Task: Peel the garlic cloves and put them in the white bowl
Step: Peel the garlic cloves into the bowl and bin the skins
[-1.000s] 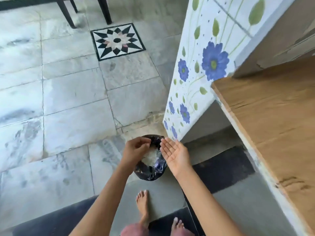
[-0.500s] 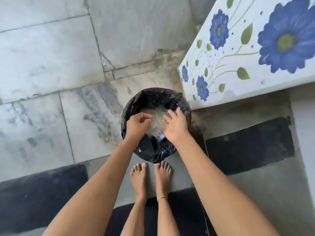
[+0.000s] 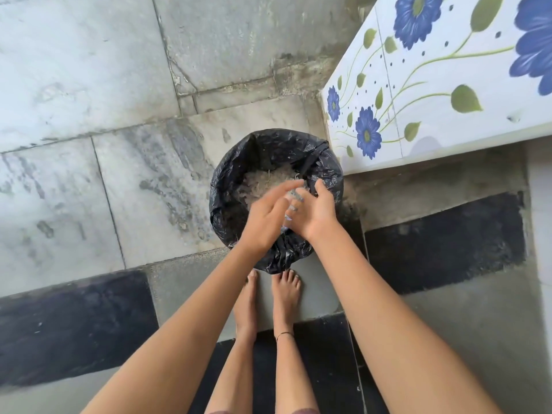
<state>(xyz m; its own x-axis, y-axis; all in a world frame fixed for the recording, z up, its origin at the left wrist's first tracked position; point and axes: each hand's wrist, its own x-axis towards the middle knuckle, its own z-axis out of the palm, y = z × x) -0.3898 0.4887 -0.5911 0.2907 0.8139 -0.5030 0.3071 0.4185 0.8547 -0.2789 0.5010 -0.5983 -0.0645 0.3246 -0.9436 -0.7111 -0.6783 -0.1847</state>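
A bin lined with a black plastic bag (image 3: pixel 230 174) stands on the floor just ahead of my bare feet. Pale papery garlic skins (image 3: pixel 265 182) lie inside it. Both hands hover over the bin's near rim. My left hand (image 3: pixel 267 218) has its fingers stretched straight, blurred with motion, brushing across the palm of my right hand (image 3: pixel 316 213), whose fingers are relaxed and slightly bent. Small pale flakes show between the two hands. Neither hand holds anything. No garlic cloves and no white bowl are in view.
A white tiled wall with blue flowers (image 3: pixel 448 85) rises at the right, close to the bin. Grey marble floor tiles (image 3: pixel 89 115) spread to the left. A dark floor strip (image 3: pixel 442 237) runs beside my feet (image 3: pixel 268 297).
The view has tilted down and closer to the bin. My left hand has uncurled from a loose fist and now sweeps flat across my right palm.
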